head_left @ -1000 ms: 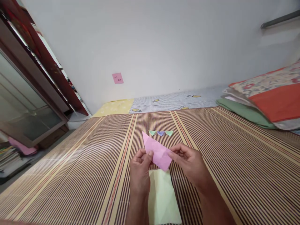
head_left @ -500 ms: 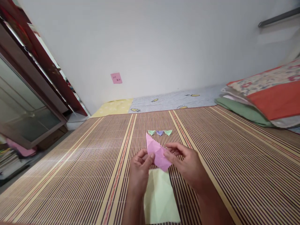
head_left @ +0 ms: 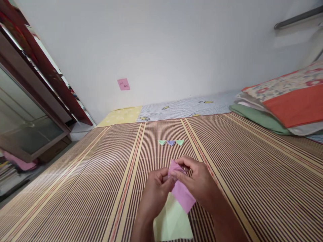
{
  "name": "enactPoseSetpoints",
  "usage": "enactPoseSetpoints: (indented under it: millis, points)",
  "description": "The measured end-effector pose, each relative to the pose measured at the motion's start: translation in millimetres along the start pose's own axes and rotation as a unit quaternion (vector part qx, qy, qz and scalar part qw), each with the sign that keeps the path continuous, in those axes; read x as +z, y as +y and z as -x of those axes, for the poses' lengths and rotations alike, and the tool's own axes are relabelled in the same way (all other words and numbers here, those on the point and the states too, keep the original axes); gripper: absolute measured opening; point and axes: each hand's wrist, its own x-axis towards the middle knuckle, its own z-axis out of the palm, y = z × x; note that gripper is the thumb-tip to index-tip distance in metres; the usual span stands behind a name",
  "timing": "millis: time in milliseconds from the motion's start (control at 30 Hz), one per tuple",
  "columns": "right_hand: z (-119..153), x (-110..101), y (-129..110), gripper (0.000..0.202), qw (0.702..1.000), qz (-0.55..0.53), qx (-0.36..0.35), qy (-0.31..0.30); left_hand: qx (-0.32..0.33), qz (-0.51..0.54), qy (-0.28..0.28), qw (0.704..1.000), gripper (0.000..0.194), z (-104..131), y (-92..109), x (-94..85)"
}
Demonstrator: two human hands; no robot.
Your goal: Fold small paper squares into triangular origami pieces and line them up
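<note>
A creased piece of pink paper (head_left: 184,196) is held up between both hands, its upper tip showing above the fingers and a wider part hanging below. My left hand (head_left: 156,188) pinches its left edge with thumb and fingertips. From the other side, my right hand (head_left: 198,179) grips it near the top, thumb in front and fingers behind. Under the hands lies a pale green sheet of paper (head_left: 173,222) with crease lines, partly covered by the pink one. Beyond them sit three small folded paper triangles in a row: green (head_left: 162,142), purple (head_left: 171,143) and green (head_left: 180,142).
A striped mat (head_left: 88,188) spreads under everything. At the right are folded bedding and an orange floral pillow (head_left: 295,97). A pink note (head_left: 123,84) is stuck on the white wall (head_left: 176,50). A glass-fronted cabinet (head_left: 27,117) stands at the left.
The pink paper has been turned, its wider part now hanging to the lower right. My hands have come closer together, and the right thumb has shifted nearer the left thumb.
</note>
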Motion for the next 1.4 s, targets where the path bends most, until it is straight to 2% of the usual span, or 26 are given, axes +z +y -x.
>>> enactPoseSetpoints:
  millis: [167, 367, 500, 633, 700, 767, 800, 867, 967, 1067, 1133, 1300, 1400]
  points:
    - [1, -4, -2, 0.016, 1.000, 0.002, -0.014, -0.007, -0.043, -0.033, -0.055, 0.997, 0.030, 3, 1, 3.5]
    - [5, -14, -8, 0.022, 0.999, -0.026, -0.021, -0.042, -0.072, -0.082, -0.119, 0.987, 0.033, 6, -2, -5.2]
    - [7, -14, -6, 0.018, 0.999, -0.020, -0.031, -0.029, -0.079, -0.076, -0.145, 0.983, 0.029, 8, -1, -5.9]
    - [6, -16, 1, 0.023, 0.999, -0.029, -0.012, -0.020, -0.086, -0.054, -0.162, 0.982, 0.025, 7, -2, -7.8]
    - [6, -19, 2, 0.024, 0.999, -0.037, -0.018, 0.015, -0.078, -0.024, -0.123, 0.989, 0.027, 4, -3, -12.3]
    - [7, -22, 0, 0.027, 0.997, -0.024, -0.047, 0.048, -0.056, 0.013, -0.047, 0.997, 0.028, 1, -5, -18.8]
    - [8, -23, -2, 0.027, 0.996, -0.007, -0.070, 0.053, -0.045, 0.029, -0.013, 0.999, 0.028, 0, -6, -22.2]
    - [10, -24, -7, 0.028, 0.993, 0.035, -0.108, 0.019, -0.032, 0.054, 0.028, 0.998, 0.027, -2, -6, -28.2]
    - [13, -18, -13, 0.041, 0.986, 0.082, -0.138, -0.055, -0.026, 0.086, 0.052, 0.995, 0.028, -2, -4, -34.2]
    - [12, -8, -11, 0.052, 0.980, 0.108, -0.150, -0.075, -0.022, 0.113, 0.066, 0.991, 0.029, 0, -1, -36.7]
    - [9, -2, -8, 0.047, 0.979, 0.114, -0.159, -0.063, -0.020, 0.127, 0.070, 0.989, 0.030, 1, 0, -36.8]
    - [2, 8, -1, 0.017, 0.984, 0.068, -0.163, -0.005, -0.005, 0.135, 0.065, 0.989, 0.025, 3, 4, -31.5]
    - [1, 13, 0, 0.018, 0.986, 0.054, -0.152, 0.047, 0.008, 0.109, 0.046, 0.993, 0.025, 4, 6, -27.0]
